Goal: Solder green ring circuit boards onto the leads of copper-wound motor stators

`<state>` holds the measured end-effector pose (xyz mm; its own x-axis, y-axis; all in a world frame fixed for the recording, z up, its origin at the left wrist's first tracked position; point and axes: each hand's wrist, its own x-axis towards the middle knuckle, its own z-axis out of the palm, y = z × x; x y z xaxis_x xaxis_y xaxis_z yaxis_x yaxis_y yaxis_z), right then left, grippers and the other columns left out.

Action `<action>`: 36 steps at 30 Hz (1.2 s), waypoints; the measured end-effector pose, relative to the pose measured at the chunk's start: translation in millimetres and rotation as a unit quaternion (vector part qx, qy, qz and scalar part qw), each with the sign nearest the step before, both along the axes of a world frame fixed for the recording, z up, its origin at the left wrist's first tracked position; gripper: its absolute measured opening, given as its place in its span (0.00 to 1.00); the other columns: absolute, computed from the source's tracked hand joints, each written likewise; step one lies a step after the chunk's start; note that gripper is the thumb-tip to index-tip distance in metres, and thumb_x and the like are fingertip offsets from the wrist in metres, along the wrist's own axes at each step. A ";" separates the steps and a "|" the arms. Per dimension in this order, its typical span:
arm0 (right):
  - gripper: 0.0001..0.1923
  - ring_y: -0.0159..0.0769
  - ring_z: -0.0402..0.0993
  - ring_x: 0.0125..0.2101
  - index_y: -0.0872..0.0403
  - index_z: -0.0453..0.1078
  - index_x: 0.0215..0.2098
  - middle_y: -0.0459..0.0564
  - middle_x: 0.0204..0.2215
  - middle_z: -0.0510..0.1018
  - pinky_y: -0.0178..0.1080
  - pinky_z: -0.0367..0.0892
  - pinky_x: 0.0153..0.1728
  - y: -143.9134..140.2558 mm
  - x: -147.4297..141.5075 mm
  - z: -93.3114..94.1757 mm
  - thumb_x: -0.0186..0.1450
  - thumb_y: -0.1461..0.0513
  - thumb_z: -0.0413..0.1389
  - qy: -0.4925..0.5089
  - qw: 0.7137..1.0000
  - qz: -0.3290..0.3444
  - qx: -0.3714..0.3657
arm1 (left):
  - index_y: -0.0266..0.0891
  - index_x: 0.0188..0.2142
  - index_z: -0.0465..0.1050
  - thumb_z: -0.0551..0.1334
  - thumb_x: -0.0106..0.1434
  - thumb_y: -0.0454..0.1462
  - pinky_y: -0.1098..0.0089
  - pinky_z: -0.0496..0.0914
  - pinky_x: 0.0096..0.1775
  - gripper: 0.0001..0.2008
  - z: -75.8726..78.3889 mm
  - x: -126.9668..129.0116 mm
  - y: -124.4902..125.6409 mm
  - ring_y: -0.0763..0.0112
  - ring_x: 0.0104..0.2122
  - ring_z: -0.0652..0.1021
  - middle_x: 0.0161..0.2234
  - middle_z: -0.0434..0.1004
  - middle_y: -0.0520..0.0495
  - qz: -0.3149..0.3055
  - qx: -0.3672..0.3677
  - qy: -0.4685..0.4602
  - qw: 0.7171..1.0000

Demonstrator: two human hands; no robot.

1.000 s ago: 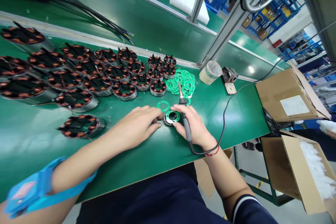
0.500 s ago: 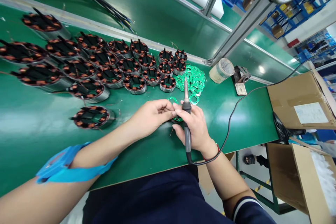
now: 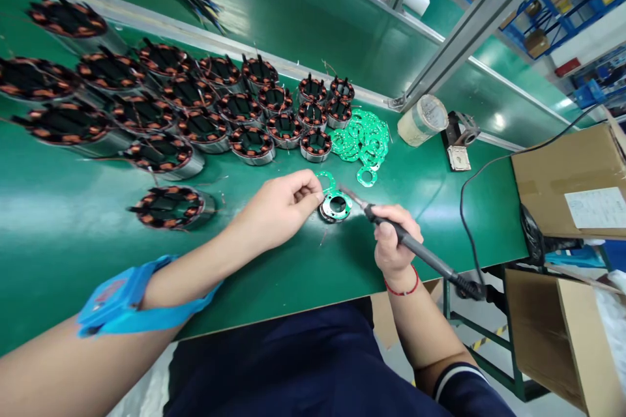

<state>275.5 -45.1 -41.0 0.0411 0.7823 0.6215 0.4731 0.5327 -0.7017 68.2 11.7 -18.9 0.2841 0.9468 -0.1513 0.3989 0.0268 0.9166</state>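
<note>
While a soldering iron (image 3: 425,249) is grasped by the fingers of the right hand (image 3: 395,244), its tip is held near a small stator (image 3: 333,219) topped by a green ring board (image 3: 347,207) and seated on the bench (image 3: 293,280). At the stator's left edge the fingertips of the left hand (image 3: 287,210) are bunched; whether anything is pinched cannot be told.

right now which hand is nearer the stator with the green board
Left hand, at the left edge of the stator; right hand is off to its right, holding the soldering iron.
</note>
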 end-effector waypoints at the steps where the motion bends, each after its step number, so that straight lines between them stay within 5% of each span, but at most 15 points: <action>1: 0.11 0.37 0.76 0.23 0.45 0.76 0.44 0.46 0.28 0.82 0.42 0.73 0.26 0.1 0.4 0.0 0.74 0.54 0.52 0.000 1.000 0.018 0.006 | 0.42 0.27 0.67 0.57 0.59 0.47 0.70 0.59 0.26 0.13 0.6 0.1 -0.8 0.70 0.23 0.65 0.21 0.67 0.52 0.002 0.004 0.005 1.000; 9: 0.13 0.34 0.69 0.18 0.46 0.77 0.38 0.43 0.21 0.77 0.40 0.68 0.22 3.3 -3.4 15.9 0.74 0.56 0.51 -0.028 0.997 0.063 0.021 | 0.42 0.28 0.67 0.55 0.62 0.46 0.69 0.59 0.27 0.12 5.7 1.4 -5.6 0.71 0.22 0.65 0.22 0.68 0.53 0.008 0.041 0.035 0.998; 13: 0.11 0.35 0.73 0.21 0.44 0.76 0.48 0.44 0.26 0.80 0.40 0.71 0.24 3.2 -2.0 7.6 0.75 0.55 0.53 -0.016 0.999 0.046 0.018 | 0.43 0.27 0.66 0.55 0.63 0.43 0.67 0.61 0.29 0.11 6.7 2.8 -7.0 0.70 0.23 0.67 0.23 0.70 0.52 0.009 0.078 0.064 0.995; 18: 0.28 0.42 0.85 0.46 0.44 0.50 0.73 0.52 0.48 0.85 0.50 0.79 0.50 7.4 -4.5 -0.2 0.78 0.51 0.47 -0.035 0.993 0.050 -0.104 | 0.44 0.26 0.62 0.54 0.62 0.38 0.66 0.61 0.30 0.08 6.8 5.0 -8.8 0.67 0.25 0.69 0.24 0.69 0.51 0.004 0.125 0.115 0.985; 23: 0.32 0.46 0.69 0.67 0.45 0.51 0.73 0.53 0.61 0.78 0.56 0.67 0.67 12.0 -7.3 12.4 0.74 0.58 0.55 -0.152 0.964 0.170 -0.140 | 0.44 0.26 0.59 0.53 0.60 0.37 0.65 0.61 0.31 0.06 5.9 6.7 -7.7 0.66 0.26 0.69 0.25 0.69 0.51 0.002 0.144 0.139 0.980; 26: 0.37 0.45 0.70 0.66 0.46 0.46 0.74 0.54 0.64 0.76 0.56 0.68 0.66 14.2 -7.2 12.5 0.71 0.64 0.54 -0.160 0.960 0.185 -0.137 | 0.44 0.28 0.61 0.53 0.62 0.39 0.66 0.62 0.30 0.06 5.0 5.6 -7.1 0.66 0.26 0.71 0.25 0.70 0.51 -0.001 0.108 0.119 0.987; 30: 0.35 0.46 0.73 0.62 0.45 0.50 0.72 0.55 0.59 0.79 0.55 0.71 0.63 17.8 -3.2 3.8 0.71 0.64 0.57 -0.167 0.973 0.115 -0.114 | 0.44 0.38 0.67 0.57 0.63 0.48 0.66 0.66 0.31 0.11 0.7 0.1 -7.5 0.64 0.29 0.75 0.29 0.75 0.52 -0.056 0.030 0.093 0.994; 33: 0.37 0.46 0.76 0.60 0.47 0.50 0.72 0.58 0.58 0.78 0.53 0.73 0.62 19.7 2.8 -3.2 0.70 0.60 0.61 -0.137 0.982 0.072 -0.108 | 0.44 0.35 0.69 0.57 0.62 0.46 0.65 0.66 0.32 0.10 -2.7 -3.9 -6.5 0.61 0.31 0.75 0.31 0.76 0.49 -0.106 0.063 0.111 0.986; 36: 0.35 0.45 0.77 0.60 0.48 0.51 0.72 0.60 0.59 0.78 0.52 0.73 0.62 20.2 5.6 -7.0 0.71 0.61 0.59 -0.117 0.984 0.078 -0.112 | 0.43 0.32 0.69 0.52 0.64 0.44 0.64 0.67 0.36 0.11 -1.7 -4.3 -3.8 0.62 0.32 0.75 0.32 0.76 0.47 -0.074 0.107 0.072 0.989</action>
<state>281.2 -24.8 -48.0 -0.2137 0.8858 0.4119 0.5598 0.4566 -0.6915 63.8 7.9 -20.6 0.4123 0.9110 -0.0010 0.5110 -0.2304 0.8281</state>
